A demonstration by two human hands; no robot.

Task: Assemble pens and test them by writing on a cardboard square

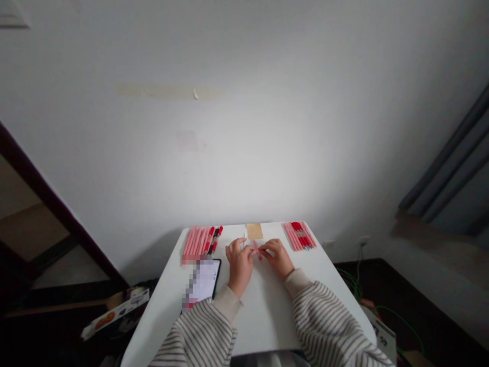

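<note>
Both hands, left hand (240,259) and right hand (278,256), pinched shut on a pink pen (256,249) mid-table (263,311), pink pen rows (199,241) far-left, (300,235) far-right corner, phone (204,281) at left edge, tan card (254,231) at far edge.

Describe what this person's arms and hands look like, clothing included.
The left hand and right hand are bare, with no gloves; any ring is too small to tell. The left sleeve and right sleeve are loose knit, striped cream and dark grey across the arm. Each ends in a plain cream cuff at the wrist.
</note>
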